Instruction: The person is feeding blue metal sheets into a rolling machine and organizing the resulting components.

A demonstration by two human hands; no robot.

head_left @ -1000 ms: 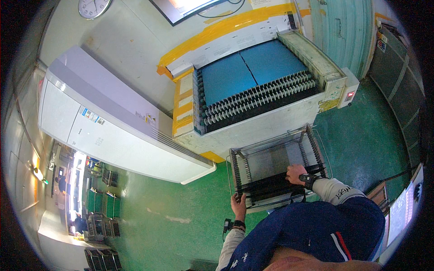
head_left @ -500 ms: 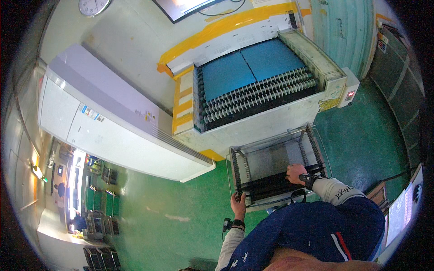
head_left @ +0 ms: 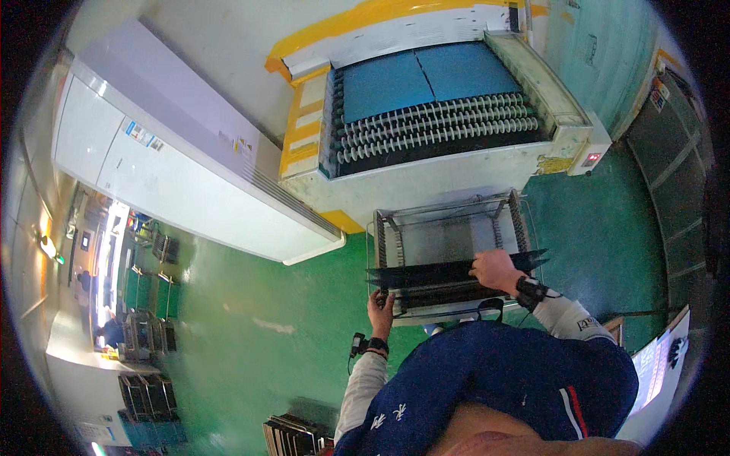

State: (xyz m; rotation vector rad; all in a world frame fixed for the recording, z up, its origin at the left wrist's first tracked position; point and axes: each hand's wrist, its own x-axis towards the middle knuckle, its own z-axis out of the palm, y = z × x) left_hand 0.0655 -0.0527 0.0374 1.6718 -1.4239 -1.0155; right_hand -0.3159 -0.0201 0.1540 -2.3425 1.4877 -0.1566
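A metal slotted rack [head_left: 441,215] stands before me on the green floor. Dark thin panels [head_left: 411,277] lie across its near part, their ends reaching past both sides of the frame. My right hand [head_left: 496,270] is closed over the upper edge of these panels, right of their middle; how many it holds is hidden. At the rack's near left corner, below the panels' left end, my left hand [head_left: 381,313] has its fingers curled around the frame. Beyond the rack, blue panels [head_left: 388,85] lie flat on a roller conveyor machine [head_left: 433,129].
A tall white cabinet-like unit [head_left: 190,178] leans across the left of view. The conveyor has a control box [head_left: 591,157] at its right corner. Other racks [head_left: 148,399] stand far left, with a stack of boards [head_left: 293,437] near the bottom. A lit screen [head_left: 660,365] is at right.
The dark panels now sit higher and stick out past the rack's sides; before, they were within it. My right hand has moved with them. The view has shifted slightly.
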